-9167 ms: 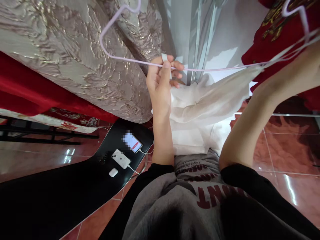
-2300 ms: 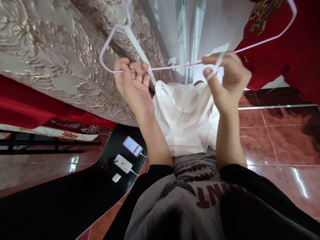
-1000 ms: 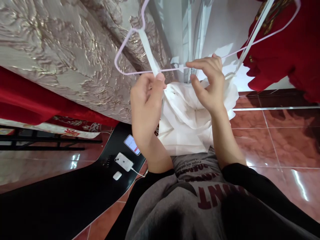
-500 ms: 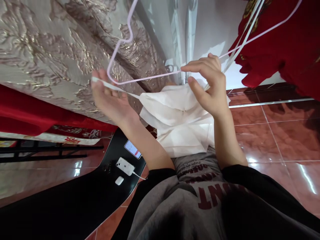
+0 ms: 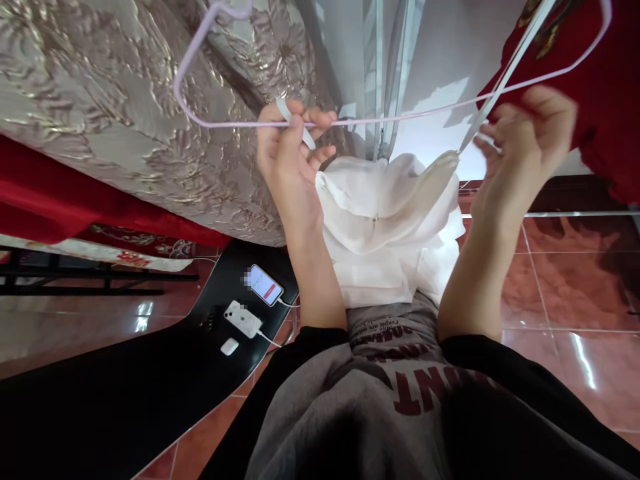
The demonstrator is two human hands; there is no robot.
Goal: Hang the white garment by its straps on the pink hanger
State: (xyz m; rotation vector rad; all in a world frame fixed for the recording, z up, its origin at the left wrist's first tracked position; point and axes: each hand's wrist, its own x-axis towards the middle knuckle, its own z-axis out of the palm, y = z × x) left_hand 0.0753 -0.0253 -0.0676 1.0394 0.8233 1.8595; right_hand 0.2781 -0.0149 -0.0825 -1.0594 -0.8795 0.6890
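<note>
Floor: I see glossy red tiles, with gold brocade cloth at far left.
Left hand: clamped on the lilac hanger bar and the left strap.
Right hand: fingers pinched on the right strap.
White garment: sags below the bar, between both hands.

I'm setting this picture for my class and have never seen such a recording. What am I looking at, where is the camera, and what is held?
No machine here: a person works bare-handed, and the single camera sits on their head, looking down over their grey sweatshirt. The left hand grips the bottom bar of a thin lilac clothes hanger; the right hand pinches a white fabric strap of the white sheer garment hanging between the arms. Lower left, a glossy black table carries two smartphones and a small white case.
</note>
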